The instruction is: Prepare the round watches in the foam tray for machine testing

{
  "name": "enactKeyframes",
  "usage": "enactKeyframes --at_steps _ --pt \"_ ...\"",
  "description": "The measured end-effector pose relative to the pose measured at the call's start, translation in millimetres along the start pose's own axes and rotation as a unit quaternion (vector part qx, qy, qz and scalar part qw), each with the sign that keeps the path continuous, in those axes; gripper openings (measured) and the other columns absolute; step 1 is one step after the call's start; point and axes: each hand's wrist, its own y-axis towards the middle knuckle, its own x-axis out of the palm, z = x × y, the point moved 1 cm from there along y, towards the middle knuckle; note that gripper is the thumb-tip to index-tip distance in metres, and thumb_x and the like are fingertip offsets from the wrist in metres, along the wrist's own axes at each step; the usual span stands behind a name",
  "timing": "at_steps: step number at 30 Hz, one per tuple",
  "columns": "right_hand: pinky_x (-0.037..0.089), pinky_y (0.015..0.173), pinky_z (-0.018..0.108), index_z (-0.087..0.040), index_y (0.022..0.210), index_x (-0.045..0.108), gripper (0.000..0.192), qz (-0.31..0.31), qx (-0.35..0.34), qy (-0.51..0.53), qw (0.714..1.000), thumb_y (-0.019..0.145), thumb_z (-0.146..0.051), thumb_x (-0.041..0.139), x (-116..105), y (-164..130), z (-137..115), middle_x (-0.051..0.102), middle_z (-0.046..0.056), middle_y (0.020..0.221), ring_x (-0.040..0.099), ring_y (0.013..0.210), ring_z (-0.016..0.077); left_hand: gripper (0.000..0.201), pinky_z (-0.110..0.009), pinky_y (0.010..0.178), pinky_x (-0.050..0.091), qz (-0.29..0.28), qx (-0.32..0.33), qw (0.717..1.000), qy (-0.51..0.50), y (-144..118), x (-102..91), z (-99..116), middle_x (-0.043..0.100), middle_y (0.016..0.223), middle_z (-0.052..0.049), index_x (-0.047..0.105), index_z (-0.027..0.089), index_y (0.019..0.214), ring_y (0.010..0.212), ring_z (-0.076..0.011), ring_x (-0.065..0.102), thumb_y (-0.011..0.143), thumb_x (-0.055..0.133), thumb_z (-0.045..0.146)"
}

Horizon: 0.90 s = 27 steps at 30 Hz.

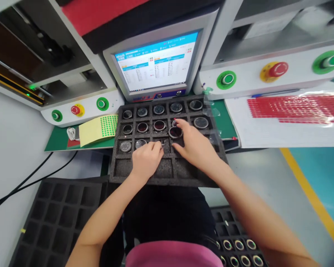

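Observation:
A black foam tray (158,178) with square compartments stands before me, several of them holding round, dark, glass-faced watch-like discs (159,125). My right hand (196,144) comes in from the right. Its thumb and fingers curve round the edge of one dark watch-like disc (175,132), which overlaps another behind it in the second row. My left hand (147,159) is closed over the third row, fingertips pinched together at a compartment. Whatever lies in that pinch is mostly hidden. Beside its knuckles sits a disc (140,144), partly covered by the hand.
A lit monitor (158,63) stands behind the tray, between machines with green buttons (228,78) and a red stop button (278,69). Yellow sticker sheets (93,131) lie left, red label sheets (295,107) right. Lower down are another foam tray (52,207) and a disc-filled tray (233,231).

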Motion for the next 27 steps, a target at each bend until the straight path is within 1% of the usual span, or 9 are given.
enactKeyframes --at_steps 4,11,16,19,21,23,25,26,27 --pt "0.055 0.096 0.051 -0.014 0.143 0.04 0.064 -0.058 -0.036 -0.013 0.998 0.081 -0.007 0.054 1.2 12.1 1.4 0.066 0.017 0.125 0.062 0.118 0.0335 0.017 -0.029 0.06 0.046 -0.048 0.061 0.997 0.021 11.3 7.4 2.2 0.071 0.085 -0.011 0.072 0.014 0.094 0.076 -0.0212 0.068 0.09 0.056 0.01" --pt "0.054 0.099 0.048 -0.018 0.137 0.048 0.057 -0.096 -0.077 0.014 0.992 0.082 -0.013 0.065 -5.4 30.1 21.1 0.07 0.011 0.12 0.065 0.114 0.0296 0.012 -0.029 0.069 0.05 -0.111 0.114 0.987 -0.034 16.8 2.8 -3.7 0.073 0.097 -0.01 0.073 0.014 0.097 0.084 -0.0209 0.068 0.091 0.066 0.02" --pt "0.055 0.094 0.051 -0.016 0.135 0.049 0.059 -0.066 -0.079 0.012 0.995 0.08 -0.014 0.069 -11.0 30.5 21.3 0.071 0.013 0.115 0.067 0.109 0.0322 0.01 -0.035 0.088 0.054 -0.105 0.084 0.983 -0.128 15.6 -3.0 -13.9 0.076 0.109 -0.007 0.075 0.018 0.093 0.098 -0.0221 0.069 0.086 0.07 0.014" --pt "0.056 0.093 0.051 -0.017 0.136 0.047 0.058 0.02 -0.11 0.015 0.994 0.082 -0.017 0.069 -21.8 13.0 3.3 0.069 0.014 0.12 0.066 0.11 0.0314 0.021 -0.037 0.09 0.057 -0.07 0.029 0.979 -0.19 8.3 -7.2 -5.4 0.075 0.112 -0.011 0.07 0.014 0.111 0.1 -0.0223 0.07 0.093 0.062 0.021" --pt "0.059 0.09 0.046 -0.02 0.135 0.047 0.055 0.127 -0.169 0.026 0.977 0.085 -0.018 0.07 -29.7 -6.5 -13.4 0.07 0.012 0.118 0.067 0.105 0.0279 0.032 -0.033 0.085 0.06 -0.048 -0.02 0.946 -0.321 0.9 -11.5 6.7 0.075 0.113 -0.014 0.062 0.011 0.123 0.096 -0.0203 0.073 0.098 0.054 0.029" --pt "0.06 0.088 0.042 -0.022 0.13 0.05 0.049 0.207 -0.24 0.026 0.948 0.086 -0.016 0.07 -33.8 -27.3 -28.1 0.071 0.012 0.116 0.068 0.105 0.0256 0.032 -0.03 0.08 0.062 -0.032 -0.071 0.86 -0.503 -7.4 -16.9 20.5 0.076 0.108 -0.013 0.063 0.011 0.118 0.094 -0.0203 0.075 0.095 0.06 0.034" --pt "0.06 0.09 0.042 -0.022 0.124 0.054 0.044 0.229 -0.294 0.011 0.928 0.084 -0.011 0.07 -33.4 -44.3 -37.5 0.07 0.014 0.117 0.066 0.112 0.0262 0.025 -0.028 0.077 0.063 -0.015 -0.113 0.774 -0.623 -15.4 -23.2 31.9 0.078 0.096 -0.01 0.067 0.013 0.102 0.089 -0.0217 0.077 0.087 0.071 0.032" --pt "0.06 0.089 0.041 -0.021 0.12 0.056 0.042 0.231 -0.314 0.008 0.921 0.083 -0.009 0.071 -32.4 -50.7 -40.4 0.069 0.014 0.119 0.065 0.114 0.0264 0.02 -0.027 0.074 0.063 0.001 -0.118 0.764 -0.635 -19.2 -26.7 35.6 0.079 0.09 -0.008 0.069 0.013 0.096 0.083 -0.0208 0.077 0.084 0.075 0.029" --pt "0.061 0.088 0.041 -0.022 0.119 0.057 0.042 0.237 -0.32 0.017 0.917 0.081 -0.008 0.071 -31.5 -55.8 -42.5 0.068 0.013 0.12 0.065 0.114 0.0258 0.015 -0.025 0.072 0.063 0.025 -0.112 0.774 -0.623 -22.7 -30.5 37.6 0.079 0.087 -0.006 0.07 0.014 0.093 0.08 -0.0193 0.077 0.083 0.076 0.024"
